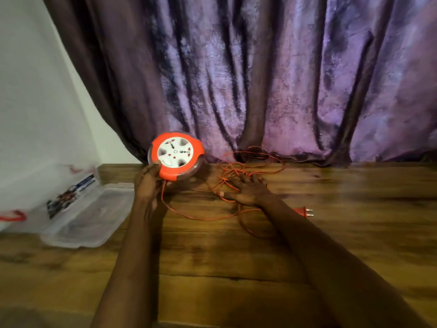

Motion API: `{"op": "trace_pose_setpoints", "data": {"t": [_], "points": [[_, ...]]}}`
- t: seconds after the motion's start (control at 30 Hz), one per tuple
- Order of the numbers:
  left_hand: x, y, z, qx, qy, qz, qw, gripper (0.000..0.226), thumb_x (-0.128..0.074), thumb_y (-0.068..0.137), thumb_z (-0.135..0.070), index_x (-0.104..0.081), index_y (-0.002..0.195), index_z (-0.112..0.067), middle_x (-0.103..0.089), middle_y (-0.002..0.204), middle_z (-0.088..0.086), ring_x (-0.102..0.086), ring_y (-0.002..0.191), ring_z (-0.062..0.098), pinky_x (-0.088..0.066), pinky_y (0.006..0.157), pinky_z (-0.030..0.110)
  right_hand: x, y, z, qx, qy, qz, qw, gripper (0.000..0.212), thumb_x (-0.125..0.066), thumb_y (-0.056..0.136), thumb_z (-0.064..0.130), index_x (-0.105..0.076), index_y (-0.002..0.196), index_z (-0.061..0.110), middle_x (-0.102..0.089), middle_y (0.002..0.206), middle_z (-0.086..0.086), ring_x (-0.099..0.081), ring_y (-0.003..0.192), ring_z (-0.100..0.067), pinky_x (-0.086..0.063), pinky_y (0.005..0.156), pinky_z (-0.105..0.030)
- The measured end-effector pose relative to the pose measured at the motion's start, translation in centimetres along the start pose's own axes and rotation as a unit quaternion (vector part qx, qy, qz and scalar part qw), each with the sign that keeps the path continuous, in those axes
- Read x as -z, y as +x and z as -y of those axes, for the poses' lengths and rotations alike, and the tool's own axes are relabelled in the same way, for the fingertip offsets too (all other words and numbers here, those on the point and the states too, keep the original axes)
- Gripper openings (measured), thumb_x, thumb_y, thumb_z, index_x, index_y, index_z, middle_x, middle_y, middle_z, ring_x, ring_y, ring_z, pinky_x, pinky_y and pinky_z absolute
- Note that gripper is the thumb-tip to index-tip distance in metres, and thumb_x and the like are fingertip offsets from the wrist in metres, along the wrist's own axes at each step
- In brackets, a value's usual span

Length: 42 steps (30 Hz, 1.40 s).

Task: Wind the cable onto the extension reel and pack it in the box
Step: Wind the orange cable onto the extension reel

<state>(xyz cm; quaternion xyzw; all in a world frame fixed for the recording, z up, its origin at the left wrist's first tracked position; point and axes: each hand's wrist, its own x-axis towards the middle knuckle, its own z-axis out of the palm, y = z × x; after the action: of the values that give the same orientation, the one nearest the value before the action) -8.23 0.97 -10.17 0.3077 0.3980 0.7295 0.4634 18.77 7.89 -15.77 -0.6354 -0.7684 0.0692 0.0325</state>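
1. Head view: the left hand (147, 183) grips the orange reel (176, 158), tilted up at the far left of the desk (331, 245).
2. The right hand (246, 190), fingers spread flat, rests on the loose cable (236, 171) right of the reel.
3. The plug (306, 212) lies right of that forearm.
4. The clear box (87, 216) sits open at left.

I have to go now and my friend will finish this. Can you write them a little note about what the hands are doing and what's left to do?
Left hand: grips the orange extension reel by its lower edge, tilted up off the wooden table.
Right hand: fingers spread flat on the loose orange cable.
The cable lies in a tangled heap by the curtain; its plug lies on the table beside the right forearm.
The clear plastic box and its lid sit at the left.
Done: nothing visibly wound.
Left: untangle, wind the cable, pack the reel in the box.
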Motion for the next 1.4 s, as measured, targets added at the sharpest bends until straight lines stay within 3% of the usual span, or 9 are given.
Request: {"op": "trace_pose_setpoints", "data": {"t": [0.13, 0.33, 0.57, 0.73, 0.83, 0.97, 1.13, 1.3, 1.4], "points": [[1.4, 0.9, -0.9, -0.027, -0.001, -0.031, 0.999, 0.031, -0.064, 0.095, -0.014, -0.065, 0.122, 0.001, -0.079, 0.08, 0.004, -0.072, 0.061, 0.013, -0.058, 0.05, 0.026, -0.4, 2.2, 4.2, 0.047, -0.008, 0.008, 0.999, 0.091, -0.028, 0.075, 0.093, -0.007, 0.152, 0.051, 0.003, 0.167, 0.003, 0.001, 0.151, -0.04, 0.001, 0.116, -0.064], [3.3, 2.3, -1.5, -0.035, -0.002, -0.071, 0.997, 0.029, -0.067, 0.093, -0.016, -0.069, 0.119, -0.004, -0.071, 0.12, 0.019, -0.068, 0.106, 0.035, -0.056, 0.094, 0.05, -1.1, 3.8, 10.1, 0.119, -0.009, 0.025, 0.993, 0.091, -0.027, 0.075, 0.092, -0.005, 0.153, 0.051, 0.005, 0.167, 0.006, 0.003, 0.152, -0.037, -0.001, 0.117, -0.063], [3.5, 3.2, -1.1, -0.031, 0.016, -0.068, 0.997, 0.016, -0.071, 0.088, -0.017, -0.075, 0.102, -0.01, -0.08, 0.097, 0.007, -0.075, 0.085, 0.022, -0.063, 0.073, 0.039, 0.1, 3.1, 9.7, 0.211, 0.064, -0.037, 0.975, 0.083, -0.041, 0.083, 0.081, -0.019, 0.154, 0.043, -0.013, 0.166, 0.005, -0.011, 0.152, -0.021, -0.009, 0.121, -0.049], [2.1, 2.6, 0.0, -0.03, 0.054, -0.005, 0.998, 0.026, -0.074, 0.086, -0.023, -0.075, 0.108, -0.009, -0.077, 0.101, 0.011, -0.071, 0.088, 0.029, -0.059, 0.082, 0.049, 3.0, 0.1, 3.4, 0.228, 0.264, -0.173, 0.921, 0.035, -0.06, 0.095, 0.028, -0.064, 0.129, 0.026, -0.069, 0.126, 0.0, -0.064, 0.114, -0.017, -0.049, 0.101, -0.04], [0.0, 1.6, 0.9, -0.028, 0.095, 0.075, 0.992, 0.026, -0.071, 0.09, -0.026, -0.073, 0.109, -0.008, -0.074, 0.084, 0.007, -0.062, 0.067, 0.023, -0.058, 0.056, 0.032, 4.3, -2.6, 0.3, 0.131, 0.483, -0.169, 0.849, 0.023, -0.059, 0.098, 0.017, -0.067, 0.119, 0.013, -0.072, 0.1, -0.008, -0.066, 0.088, -0.025, -0.053, 0.09, -0.059], [-4.1, -0.9, 2.4, -0.018, 0.13, 0.182, 0.974, 0.021, -0.069, 0.092, -0.022, -0.074, 0.108, -0.009, -0.076, 0.105, 0.014, -0.068, 0.088, 0.024, -0.06, 0.078, 0.036, 6.9, -6.0, -2.6, 0.109, 0.628, -0.152, 0.755, 0.034, -0.055, 0.1, 0.024, -0.059, 0.128, 0.005, -0.075, 0.086, 0.002, -0.064, 0.067, -0.011, -0.056, 0.061, -0.03], [-8.9, -3.8, 4.2, 0.002, 0.193, 0.283, 0.94, 0.023, -0.068, 0.093, -0.024, -0.072, 0.109, -0.008, -0.074, 0.078, -0.003, -0.063, 0.06, 0.004, -0.052, 0.051, 0.019, 7.8, -8.0, -5.4, 0.119, 0.632, -0.144, 0.752, 0.027, -0.062, 0.095, 0.017, -0.064, 0.122, 0.011, -0.076, 0.1, 0.0, -0.069, 0.084, -0.009, -0.056, 0.076, -0.026], [-12.4, -5.7, 4.9, -0.213, 0.263, 0.161, 0.927, 0.023, -0.061, 0.098, -0.011, -0.066, 0.12, -0.008, -0.071, 0.118, 0.014, -0.065, 0.105, 0.021, -0.052, 0.097, 0.037, 6.3, -8.9, -7.9, 0.055, 0.675, -0.213, 0.704, 0.023, -0.064, 0.094, 0.015, -0.067, 0.113, 0.003, -0.074, 0.095, -0.006, -0.069, 0.079, -0.01, -0.054, 0.076, -0.028], [-13.1, -7.4, 5.6, -0.25, 0.218, 0.209, 0.92, 0.016, -0.056, 0.097, -0.031, -0.072, 0.094, -0.03, -0.074, 0.078, 0.003, -0.066, 0.064, 0.014, -0.054, 0.061, 0.024, 6.0, -9.2, -8.6, 0.015, 0.715, -0.274, 0.643, 0.019, -0.065, 0.094, 0.015, -0.067, 0.11, 0.006, -0.073, 0.095, -0.006, -0.068, 0.079, -0.01, -0.054, 0.073, -0.03]]}}
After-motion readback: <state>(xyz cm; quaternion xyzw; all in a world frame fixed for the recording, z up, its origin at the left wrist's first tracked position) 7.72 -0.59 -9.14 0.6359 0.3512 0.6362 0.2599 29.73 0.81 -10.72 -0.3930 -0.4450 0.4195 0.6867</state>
